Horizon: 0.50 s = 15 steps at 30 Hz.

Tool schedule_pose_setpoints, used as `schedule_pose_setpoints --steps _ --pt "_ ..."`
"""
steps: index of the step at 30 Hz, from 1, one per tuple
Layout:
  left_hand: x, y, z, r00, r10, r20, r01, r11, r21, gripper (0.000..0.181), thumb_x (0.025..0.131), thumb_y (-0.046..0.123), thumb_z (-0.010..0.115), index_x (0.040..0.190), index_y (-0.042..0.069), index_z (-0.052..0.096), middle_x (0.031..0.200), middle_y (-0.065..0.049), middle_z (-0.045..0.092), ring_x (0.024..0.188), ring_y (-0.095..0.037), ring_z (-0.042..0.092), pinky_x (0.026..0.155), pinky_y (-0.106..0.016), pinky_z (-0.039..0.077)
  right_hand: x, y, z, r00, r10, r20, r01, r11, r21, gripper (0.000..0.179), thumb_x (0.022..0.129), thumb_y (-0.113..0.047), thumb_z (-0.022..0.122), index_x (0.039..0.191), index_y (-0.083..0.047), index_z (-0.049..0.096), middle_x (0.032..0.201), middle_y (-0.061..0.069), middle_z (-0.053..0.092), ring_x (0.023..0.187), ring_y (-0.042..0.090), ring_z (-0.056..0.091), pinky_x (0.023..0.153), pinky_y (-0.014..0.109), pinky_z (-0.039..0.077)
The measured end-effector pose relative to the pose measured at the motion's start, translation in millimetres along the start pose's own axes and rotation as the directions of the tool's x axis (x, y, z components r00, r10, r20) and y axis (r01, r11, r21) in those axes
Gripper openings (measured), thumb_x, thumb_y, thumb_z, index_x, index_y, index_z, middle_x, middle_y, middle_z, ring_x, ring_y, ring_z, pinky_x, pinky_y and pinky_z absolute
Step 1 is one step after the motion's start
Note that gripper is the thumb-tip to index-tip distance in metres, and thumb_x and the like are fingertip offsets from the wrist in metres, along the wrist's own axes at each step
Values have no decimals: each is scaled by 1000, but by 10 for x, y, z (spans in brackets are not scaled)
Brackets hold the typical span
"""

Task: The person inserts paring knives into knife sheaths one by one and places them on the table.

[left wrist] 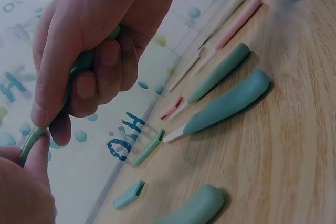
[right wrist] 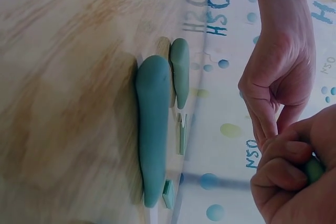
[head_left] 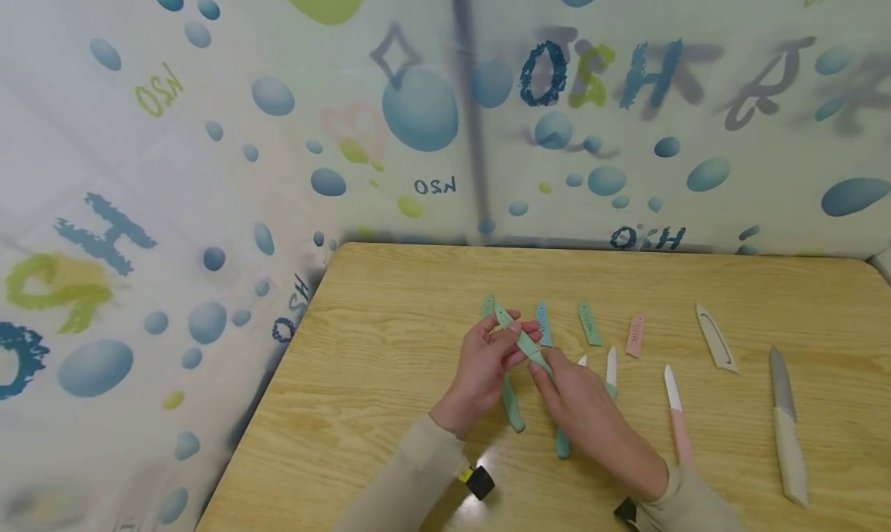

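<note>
Both hands hold one green knife [head_left: 527, 348] above the table, its blade covered by a green sheath [head_left: 506, 320]. My left hand [head_left: 482, 366] pinches the sheathed end between thumb and fingers. Curled round the handle is my right hand [head_left: 583, 404], close beside the left; in the left wrist view its fingers wrap the green handle [left wrist: 79, 67]. Under the hands lie another green handle [head_left: 513, 405] and a blue-green knife handle [right wrist: 152, 129], partly hidden in the head view. A green sheath end [head_left: 488, 306] shows beyond the left fingers.
Sheaths lie in a row farther back: blue [head_left: 544, 322], green [head_left: 589, 323], pink [head_left: 635, 335] and white [head_left: 715, 339]. Nearer are a green-handled knife [head_left: 612, 371], a pink-handled knife [head_left: 678, 424] and a large white-handled knife [head_left: 788, 439], blades bare. A patterned curtain [head_left: 418, 176] borders the table.
</note>
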State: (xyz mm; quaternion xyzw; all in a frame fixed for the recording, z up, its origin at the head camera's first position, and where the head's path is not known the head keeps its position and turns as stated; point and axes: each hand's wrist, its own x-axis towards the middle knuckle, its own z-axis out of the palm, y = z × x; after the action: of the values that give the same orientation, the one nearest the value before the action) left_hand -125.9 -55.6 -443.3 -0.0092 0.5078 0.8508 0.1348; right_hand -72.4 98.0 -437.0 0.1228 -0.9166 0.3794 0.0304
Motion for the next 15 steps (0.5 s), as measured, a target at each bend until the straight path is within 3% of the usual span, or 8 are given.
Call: schedule_pose_setpoints --steps 9,15 --pt "28 -49 -24 1000 -1 12 1 1000 25 27 106 4 56 131 -6 54 121 -25 71 105 -22 74 92 -31 60 16 44 32 1000 -16 -18 16 1000 2 12 106 -17 61 108 -6 61 65 -7 39 59 13 46 50 27 37" --pt "84 -26 -129 1000 1 14 -2 999 50 33 106 8 58 136 -5 53 120 -21 72 108 -25 73 92 -31 60 37 84 -14 999 -50 -22 49 998 -34 25 107 -27 59 114 -6 70 72 -4 58 67 13 58 59 32 50"
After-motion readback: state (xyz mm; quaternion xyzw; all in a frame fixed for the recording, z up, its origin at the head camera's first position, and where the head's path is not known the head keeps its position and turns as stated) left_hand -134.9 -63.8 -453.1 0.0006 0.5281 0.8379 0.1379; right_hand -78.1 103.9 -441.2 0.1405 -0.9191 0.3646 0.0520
